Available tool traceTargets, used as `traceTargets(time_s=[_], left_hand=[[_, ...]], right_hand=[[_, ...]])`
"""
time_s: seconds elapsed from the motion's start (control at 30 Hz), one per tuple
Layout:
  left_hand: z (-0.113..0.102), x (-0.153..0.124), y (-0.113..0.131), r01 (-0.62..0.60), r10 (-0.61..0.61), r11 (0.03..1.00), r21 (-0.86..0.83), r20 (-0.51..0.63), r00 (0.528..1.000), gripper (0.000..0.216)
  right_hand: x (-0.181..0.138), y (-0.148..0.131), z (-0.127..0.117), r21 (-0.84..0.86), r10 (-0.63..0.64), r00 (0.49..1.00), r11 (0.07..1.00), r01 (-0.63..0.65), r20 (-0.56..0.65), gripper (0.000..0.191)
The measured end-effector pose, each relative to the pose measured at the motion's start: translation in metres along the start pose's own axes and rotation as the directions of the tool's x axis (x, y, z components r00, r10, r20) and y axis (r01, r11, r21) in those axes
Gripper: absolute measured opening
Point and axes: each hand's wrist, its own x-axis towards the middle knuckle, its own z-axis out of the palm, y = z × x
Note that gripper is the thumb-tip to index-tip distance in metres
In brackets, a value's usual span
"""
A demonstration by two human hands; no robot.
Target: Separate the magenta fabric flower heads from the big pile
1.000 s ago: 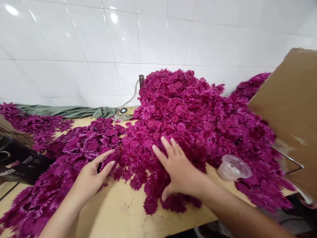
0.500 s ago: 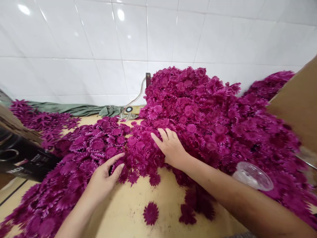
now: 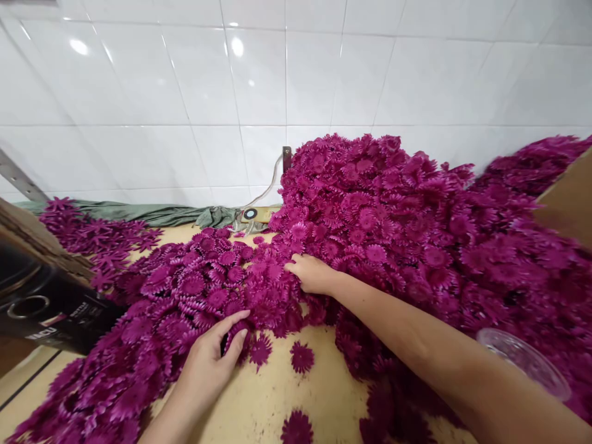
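Note:
A big heap of magenta artificial flower heads (image 3: 393, 228) rises against the tiled wall and spreads across the table. A flatter spread of the same flower heads (image 3: 185, 296) lies to its left. My right hand (image 3: 312, 274) reaches into the foot of the heap, fingers curled into the flowers. My left hand (image 3: 215, 354) rests at the near edge of the left spread, thumb and fingers pinching a flower head. Single loose flower heads (image 3: 301, 357) lie on the bare tan tabletop (image 3: 277, 401) between my arms.
A clear plastic cup (image 3: 522, 361) lies on the flowers beside my right forearm. A cardboard flap (image 3: 567, 200) stands at the right edge. A black box (image 3: 41, 308) sits at the left. Green cloth (image 3: 148, 214) and a cable (image 3: 268, 191) run along the wall.
My right hand has pushed forward from the table edge into the foot of the heap and curled. My left hand closed onto a flower. The view shifted so the cardboard slid right.

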Motion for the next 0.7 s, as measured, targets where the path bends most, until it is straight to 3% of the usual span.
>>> traceTargets(time_s=[0.2, 0.33, 0.4, 0.53, 0.7], left_hand=[[-0.001, -0.004, -0.001, -0.048, 0.048, 0.999, -0.01, -0.023, 0.999, 0.04], [-0.003, -0.005, 0.001, -0.056, 0.056, 0.998, 0.0, -0.029, 0.998, 0.04], [-0.002, -0.005, 0.001, -0.067, 0.067, 0.998, 0.008, -0.036, 0.997, 0.04], [0.0, -0.005, -0.003, -0.101, 0.102, 0.994, 0.036, -0.053, 0.993, 0.038], [0.006, 0.001, -0.021, -0.166, 0.172, 0.984, 0.066, -0.082, 0.982, 0.033]], right_hand=[[-0.028, 0.017, -0.02, 0.046, 0.02, 0.996, 0.999, -0.016, -0.089, 0.047], [-0.058, 0.031, -0.027, 0.021, 0.192, 0.947, 0.981, -0.193, -0.258, 0.046], [-0.068, 0.034, -0.023, -0.009, 0.282, 0.928, 0.956, -0.292, -0.242, 0.056], [-0.072, 0.033, -0.01, 0.008, 0.386, 0.918, 0.922, -0.387, -0.094, 0.09], [-0.066, 0.027, -0.006, -0.019, 0.386, 0.916, 0.921, -0.39, -0.105, 0.056]])
